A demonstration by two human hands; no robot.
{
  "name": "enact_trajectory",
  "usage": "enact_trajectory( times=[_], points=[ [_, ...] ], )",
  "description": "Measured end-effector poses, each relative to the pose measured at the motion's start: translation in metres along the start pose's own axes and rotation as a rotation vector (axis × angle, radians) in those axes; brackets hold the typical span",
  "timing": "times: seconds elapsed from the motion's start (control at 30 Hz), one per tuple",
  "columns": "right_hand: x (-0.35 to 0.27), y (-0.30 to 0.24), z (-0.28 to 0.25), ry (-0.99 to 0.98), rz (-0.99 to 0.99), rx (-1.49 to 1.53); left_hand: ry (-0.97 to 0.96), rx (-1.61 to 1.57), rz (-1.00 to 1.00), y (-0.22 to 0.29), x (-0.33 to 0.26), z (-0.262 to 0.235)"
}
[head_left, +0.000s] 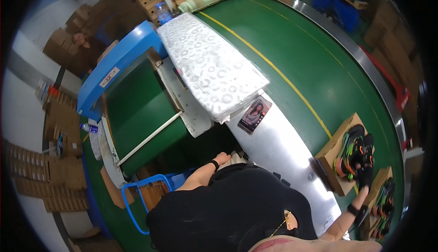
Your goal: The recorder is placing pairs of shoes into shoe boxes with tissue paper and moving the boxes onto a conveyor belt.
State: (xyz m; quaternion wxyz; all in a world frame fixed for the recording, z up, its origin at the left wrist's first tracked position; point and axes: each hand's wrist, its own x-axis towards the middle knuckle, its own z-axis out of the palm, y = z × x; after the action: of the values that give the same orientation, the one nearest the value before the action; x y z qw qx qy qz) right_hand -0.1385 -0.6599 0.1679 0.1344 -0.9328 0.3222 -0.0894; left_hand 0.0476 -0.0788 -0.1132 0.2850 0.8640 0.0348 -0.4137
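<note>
The right hand (363,177), dark as if gloved, reaches to the pair of shoes (350,154) in an open cardboard box (331,150). Its fingers merge with the black uppers, so whether it grips a shoe or only touches one cannot be told. The shoes, black with green and orange trim, lie inside that box, which sits on the green conveyor belt (292,46) at its near edge, beside the metal ledge (292,151). The shoes overlap so closely that their outlines are hard to separate.

A second box of similar shoes (384,199) stands farther along the same near edge, partly hidden by the right forearm and dim toward the picture's rim. A dark object (320,173) on the ledge, against the first box, is too indistinct to name.

The left hand (222,158), with a black band at the wrist, is close to the torso beside a pale item (236,158). Its fingertips are hidden, so I cannot tell whether it grasps anything.

A phone (254,114) lies on the ledge, touching or just beside the corner of a silvery patterned cover (214,65); whatever is underneath the cover is concealed.
</note>
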Motion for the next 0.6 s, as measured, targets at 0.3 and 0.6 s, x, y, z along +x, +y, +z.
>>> enact_trajectory(
  times=[0.3, 0.6],
  points=[
    [-0.052, -0.061, 0.026, 0.333, -0.124, -0.113, -0.108, 0.095, 0.374, 0.037, -0.036, -0.054],
    [-0.111, -0.155, 0.041, 0.143, -0.69, 0.025, -0.197, -0.018, 1.093, 0.311, -0.153, -0.089]
  ],
)
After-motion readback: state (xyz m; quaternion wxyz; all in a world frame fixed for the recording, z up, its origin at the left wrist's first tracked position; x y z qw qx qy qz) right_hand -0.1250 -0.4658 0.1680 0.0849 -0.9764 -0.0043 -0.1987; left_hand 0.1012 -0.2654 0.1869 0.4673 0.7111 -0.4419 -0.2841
